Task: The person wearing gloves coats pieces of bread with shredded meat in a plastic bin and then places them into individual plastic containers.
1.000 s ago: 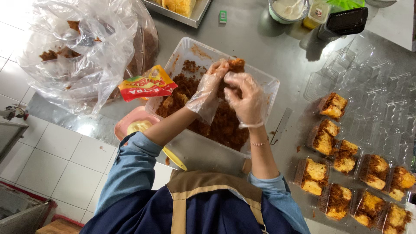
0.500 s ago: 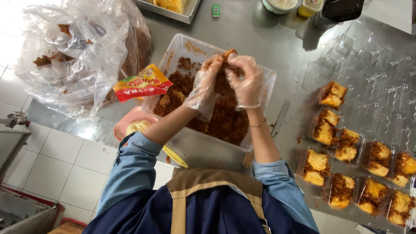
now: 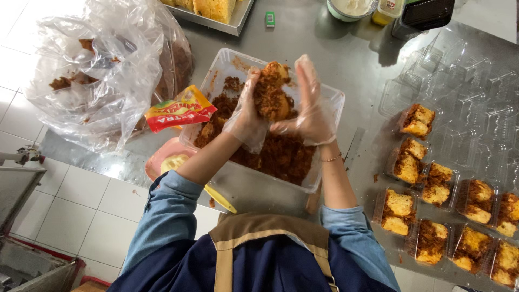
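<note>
Looking down over my own arms, I see my left hand [image 3: 250, 116] cupped round a piece of cake [image 3: 272, 91], fingers curled under and behind it, while my right hand [image 3: 309, 111] stands nearly flat with fingers together, palm pressed against the cake's side. Both hands wear thin clear plastic gloves. The cake sits raised above the clear plastic tub [image 3: 324, 97], toward the tub's twelve o'clock end.

I judge the piece light and very soft, a sponge that would dent or tear under a hard squeeze. Its crumb coating looks loose and likely to shed, so I would take hold with broad palms on opposite faces, not with fingertips. The gloves may slip a little on anything greasy.

The cake is a golden-yellow block, its faces crusted with reddish-brown shredded crumbs, the same stuff that fills the tub below. At three o'clock of the tub, finished pieces [image 3: 415, 121] sit in small clear trays on the steel table [image 3: 357, 48]. At nine o'clock lie a red and yellow sachet [image 3: 178, 110] and a crumpled clear bag [image 3: 102, 70].
</note>
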